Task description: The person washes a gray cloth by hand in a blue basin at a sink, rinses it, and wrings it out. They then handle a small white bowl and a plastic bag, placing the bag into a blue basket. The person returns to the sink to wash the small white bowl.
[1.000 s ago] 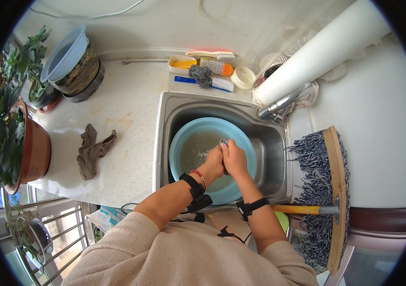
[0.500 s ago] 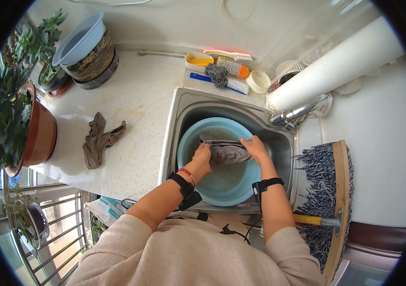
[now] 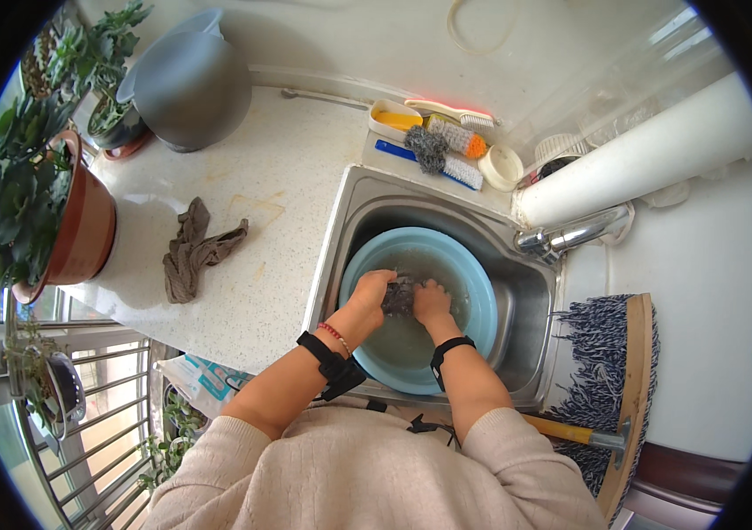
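Both hands are down in a light blue basin point(image 3: 485, 300) of cloudy water point(image 3: 398, 344). Between them a wet grey-brown cloth point(image 3: 401, 299) is bunched up, partly under the water. My left hand point(image 3: 369, 295) is closed on its left side, thumb along the top. At the right side of the cloth, my right hand point(image 3: 432, 301) has its fingers curled down onto it, the tips partly hidden by water. A second crumpled brown cloth point(image 3: 195, 250) lies on the speckled countertop point(image 3: 261, 177) to the left.
The basin sits in a steel sink point(image 3: 531, 305), with a chrome tap point(image 3: 557, 237) and thick white pipe point(image 3: 650, 152) at right. Brushes point(image 3: 460, 168) and a grey scourer point(image 3: 427, 148) lie behind. A mop head point(image 3: 601, 353) stands right; a potted plant point(image 3: 84, 225) left.
My hands have come closer together, the right one moving left and inward. The cloth, earlier stretched between them, is now bunched and lower in the water. The view has shifted slightly.
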`<state>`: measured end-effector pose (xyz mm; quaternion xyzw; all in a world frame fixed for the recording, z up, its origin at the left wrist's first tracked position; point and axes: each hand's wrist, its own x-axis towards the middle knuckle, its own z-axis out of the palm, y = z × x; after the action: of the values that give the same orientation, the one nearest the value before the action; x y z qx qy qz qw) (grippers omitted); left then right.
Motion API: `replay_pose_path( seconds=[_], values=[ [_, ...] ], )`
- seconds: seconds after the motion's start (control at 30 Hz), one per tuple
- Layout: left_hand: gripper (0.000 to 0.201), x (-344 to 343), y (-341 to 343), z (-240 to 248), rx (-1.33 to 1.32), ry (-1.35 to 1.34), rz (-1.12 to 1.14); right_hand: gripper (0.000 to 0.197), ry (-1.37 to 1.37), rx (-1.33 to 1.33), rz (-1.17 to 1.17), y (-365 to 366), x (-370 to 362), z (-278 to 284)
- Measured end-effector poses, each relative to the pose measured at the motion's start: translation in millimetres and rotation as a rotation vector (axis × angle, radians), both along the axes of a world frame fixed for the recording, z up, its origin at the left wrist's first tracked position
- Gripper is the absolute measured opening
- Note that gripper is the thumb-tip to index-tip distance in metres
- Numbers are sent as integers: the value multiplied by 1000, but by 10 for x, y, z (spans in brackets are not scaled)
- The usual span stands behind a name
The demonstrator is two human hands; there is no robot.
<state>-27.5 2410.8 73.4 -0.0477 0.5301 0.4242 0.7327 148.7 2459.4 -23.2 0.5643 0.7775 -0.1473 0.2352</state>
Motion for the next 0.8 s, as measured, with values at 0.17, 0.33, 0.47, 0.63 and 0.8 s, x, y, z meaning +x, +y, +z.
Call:
replay_pose_path(
  seconds=[0.17, 0.33, 0.47, 0.63, 0.8],
  values=[
    [39, 40, 32, -52, -27, 3, -47, 46, -25, -103, -131, 75, 2, 70],
    [45, 89, 32, 9, -10, 13, -106, 61, 479, -297, -389, 277, -17, 525],
    [48, 226, 75, 153, -151, -29, -181, 63, 915, -359, -615, 273, 94, 1481],
    [48, 514, 132, 127, -174, -419, -104, 58, 1372, -476, -666, -39, 150, 2493],
    [30, 773, 175, -90, 60, -562, -10, 54, 1523, -600, -736, -340, 216, 2826]
  ],
)
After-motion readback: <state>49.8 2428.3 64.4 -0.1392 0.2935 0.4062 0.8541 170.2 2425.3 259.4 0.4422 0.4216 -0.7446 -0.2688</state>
